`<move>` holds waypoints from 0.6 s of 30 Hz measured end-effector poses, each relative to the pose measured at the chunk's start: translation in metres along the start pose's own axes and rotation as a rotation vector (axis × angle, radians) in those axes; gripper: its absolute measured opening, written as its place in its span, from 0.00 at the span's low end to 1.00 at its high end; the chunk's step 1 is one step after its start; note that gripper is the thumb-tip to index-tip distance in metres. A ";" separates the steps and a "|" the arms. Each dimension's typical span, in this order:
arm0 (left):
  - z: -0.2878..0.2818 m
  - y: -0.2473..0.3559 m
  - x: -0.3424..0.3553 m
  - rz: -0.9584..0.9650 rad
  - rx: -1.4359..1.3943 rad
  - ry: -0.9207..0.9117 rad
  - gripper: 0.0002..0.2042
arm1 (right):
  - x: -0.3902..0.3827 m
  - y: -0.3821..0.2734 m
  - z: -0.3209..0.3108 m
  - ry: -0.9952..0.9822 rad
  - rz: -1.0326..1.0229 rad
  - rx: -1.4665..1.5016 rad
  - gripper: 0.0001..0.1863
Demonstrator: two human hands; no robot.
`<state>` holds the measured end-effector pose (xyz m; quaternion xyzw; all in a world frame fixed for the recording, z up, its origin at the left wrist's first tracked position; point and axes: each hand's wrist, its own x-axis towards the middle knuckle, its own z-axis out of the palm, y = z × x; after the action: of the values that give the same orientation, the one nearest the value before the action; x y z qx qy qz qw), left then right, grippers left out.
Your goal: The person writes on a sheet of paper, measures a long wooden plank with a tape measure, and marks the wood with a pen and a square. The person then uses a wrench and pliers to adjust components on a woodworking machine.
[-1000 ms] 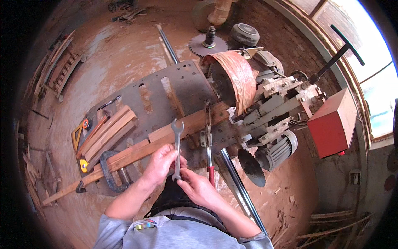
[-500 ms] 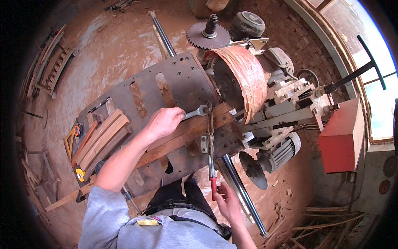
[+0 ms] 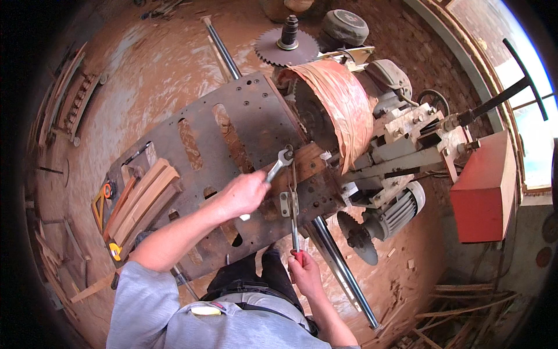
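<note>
My left hand (image 3: pixel 244 195) is closed round a steel open-end wrench (image 3: pixel 276 167). The wrench's jaw sits at a nut (image 3: pixel 289 154) on the end of the arm of a toggle clamp (image 3: pixel 294 200). My right hand (image 3: pixel 305 273) grips the clamp's red handle (image 3: pixel 299 256), which points back toward me. The clamp is mounted on a dark steel table (image 3: pixel 192 119) with long slots. Under the clamp's end lies a brown wooden strip (image 3: pixel 310 160). It runs left beneath my left hand and forearm, which hide much of it.
Several curved wooden pieces (image 3: pixel 145 198) lie on the table's left, beside a yellow tape measure (image 3: pixel 114 251). Toothed saw blades stand close by: one upright on a spindle (image 3: pixel 285 46), another (image 3: pixel 356 235) on a motor. A red cover (image 3: pixel 343 107) arches over a further blade. Steel rails (image 3: pixel 343 273) pass under the table.
My left hand has swung toward me with the wrench, which now slants more steeply. My right hand, looser beside the red handle before, has closed on it.
</note>
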<state>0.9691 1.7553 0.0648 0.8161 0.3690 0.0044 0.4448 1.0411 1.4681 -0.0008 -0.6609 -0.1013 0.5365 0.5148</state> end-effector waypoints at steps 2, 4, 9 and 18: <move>0.009 -0.006 -0.001 0.054 -0.111 -0.206 0.11 | 0.000 0.003 0.001 0.010 -0.022 0.054 0.10; 0.024 -0.015 -0.006 -0.046 -0.396 -0.222 0.11 | 0.000 0.007 0.000 0.009 -0.035 0.068 0.10; 0.011 -0.014 -0.011 -0.124 -0.509 -0.171 0.10 | -0.002 -0.001 0.004 0.040 -0.012 0.057 0.08; -0.033 -0.017 -0.008 -0.194 -0.608 -0.218 0.10 | -0.003 0.001 0.004 0.050 0.000 0.066 0.11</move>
<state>0.9420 1.7795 0.0748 0.6028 0.3770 -0.0152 0.7031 1.0365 1.4684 0.0008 -0.6567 -0.0707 0.5231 0.5386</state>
